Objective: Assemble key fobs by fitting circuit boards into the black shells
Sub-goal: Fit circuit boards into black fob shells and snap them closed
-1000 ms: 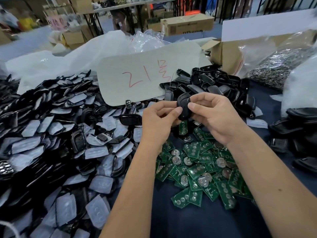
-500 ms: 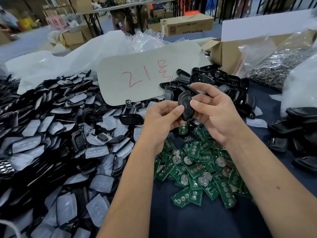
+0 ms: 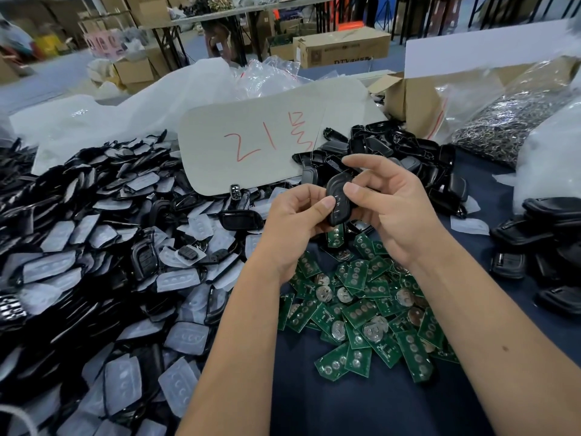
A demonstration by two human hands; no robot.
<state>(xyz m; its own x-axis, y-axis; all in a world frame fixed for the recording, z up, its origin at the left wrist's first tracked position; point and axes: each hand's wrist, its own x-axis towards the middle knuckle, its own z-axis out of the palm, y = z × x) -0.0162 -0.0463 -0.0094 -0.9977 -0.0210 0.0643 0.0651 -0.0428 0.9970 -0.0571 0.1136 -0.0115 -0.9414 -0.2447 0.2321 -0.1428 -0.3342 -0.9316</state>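
Above the middle of the desk: both hands meet on one black shell (image 3: pixel 338 199), held in the air over the board pile.
Left hand (image 3: pixel 297 221): fingers curled, thumb pressed on the shell's lower left side; it grips.
Right hand (image 3: pixel 394 209): thumb on the shell's right face, index finger arched over the top end, other fingers behind; it pinches.
Hands: together, both clamped on the same shell, thumbs nearly touching.
Shell: roughly upright, slightly tilted, glossy outer face toward the camera. Whether a board is already inside, cannot tell.
Circuit boards (image 3: pixel 361 306): loose green heap on the dark cloth of the desk, directly below the hands, toward the near right. Some carry round silver coin cells.
Shell stock, left (image 3: pixel 94 247): big pile over the whole left side of the desk, many with pale translucent button pads.
Shell stock, far (image 3: pixel 393 155): smaller black heap behind the hands, by the cardboard box (image 3: pixel 412 102) at the far right.
More shells (image 3: pixel 547 253): stacked at the right edge.
Card (image 3: pixel 267 143): pale sheet with red marks, lies at the far middle.
Step, my read: pressing or checking the shell halves, i.e. closing one fob.
Next move needs: even squeeze along the seam with both thumbs, then set the fob aside and take a fresh board.
Risk: a skewed board would stop the halves seating.
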